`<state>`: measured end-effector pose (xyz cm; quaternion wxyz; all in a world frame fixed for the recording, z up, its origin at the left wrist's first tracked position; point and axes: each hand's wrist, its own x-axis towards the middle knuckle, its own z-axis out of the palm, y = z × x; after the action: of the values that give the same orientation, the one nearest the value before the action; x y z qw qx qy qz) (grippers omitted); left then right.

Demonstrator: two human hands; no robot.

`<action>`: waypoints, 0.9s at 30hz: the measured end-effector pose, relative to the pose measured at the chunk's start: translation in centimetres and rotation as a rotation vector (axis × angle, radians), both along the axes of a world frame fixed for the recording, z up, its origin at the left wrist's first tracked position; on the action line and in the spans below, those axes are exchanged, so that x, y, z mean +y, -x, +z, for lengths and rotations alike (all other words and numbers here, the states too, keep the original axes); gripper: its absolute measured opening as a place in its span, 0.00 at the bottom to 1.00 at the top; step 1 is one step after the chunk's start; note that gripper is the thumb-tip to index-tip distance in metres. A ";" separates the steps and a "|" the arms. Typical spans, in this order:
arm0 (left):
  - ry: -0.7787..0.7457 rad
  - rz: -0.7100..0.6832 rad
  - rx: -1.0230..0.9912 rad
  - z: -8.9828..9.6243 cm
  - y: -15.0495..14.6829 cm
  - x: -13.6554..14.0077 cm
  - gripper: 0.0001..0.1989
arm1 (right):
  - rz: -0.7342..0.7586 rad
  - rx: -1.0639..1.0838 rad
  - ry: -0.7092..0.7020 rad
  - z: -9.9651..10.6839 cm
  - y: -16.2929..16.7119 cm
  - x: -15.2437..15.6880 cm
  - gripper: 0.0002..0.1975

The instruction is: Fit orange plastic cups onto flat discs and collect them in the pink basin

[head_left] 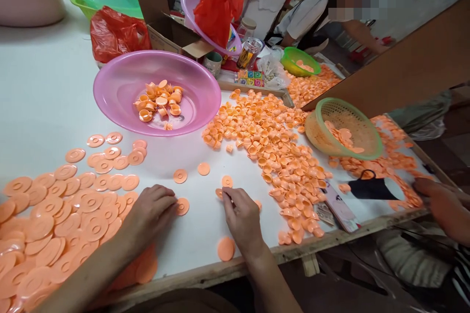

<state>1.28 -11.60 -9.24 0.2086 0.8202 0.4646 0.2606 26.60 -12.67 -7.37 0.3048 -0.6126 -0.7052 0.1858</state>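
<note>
My left hand (156, 210) is closed, fingers curled together, with its fingertips at the left edge of a small orange toy saucer (183, 207). My right hand (242, 220) pinches another orange saucer (219, 193), which is tilted and partly hidden by the fingers. Just beyond it lies a saucer with a raised ring (227, 181). Two more, a nearer saucer (180, 176) and a farther saucer (203, 168), rest flat between my hands. A plain orange disc (226, 249) lies near the table edge. To the left spreads a heap of saucers (91, 200).
Small orange toy cups (264, 132) spread in a pile to the right. A pink basin (121, 107) holds several cup pieces. A green-rimmed basket (319, 132), a dark mug (370, 189) and a phone-like slab (340, 208) stand rightward. A co-worker's hand (440, 205) is at right.
</note>
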 end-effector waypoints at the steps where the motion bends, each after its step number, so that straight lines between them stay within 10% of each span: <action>1: 0.007 0.052 -0.019 0.1 0.2 0.7 0.10 | -0.006 0.052 0.047 0.0 -0.2 0.0 0.09; 9: 0.270 0.317 -0.067 0.3 0.1 6.0 0.11 | -0.214 -0.046 0.182 -1.6 -2.3 3.4 0.15; 27: 0.122 0.202 -0.019 0.8 -0.8 4.0 0.11 | 0.158 0.041 0.049 -0.7 3.1 9.6 0.06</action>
<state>2.13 -7.56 -8.39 0.2354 0.7524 0.5578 0.2593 23.48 -3.06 -8.11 0.2884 -0.5585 -0.7402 0.2387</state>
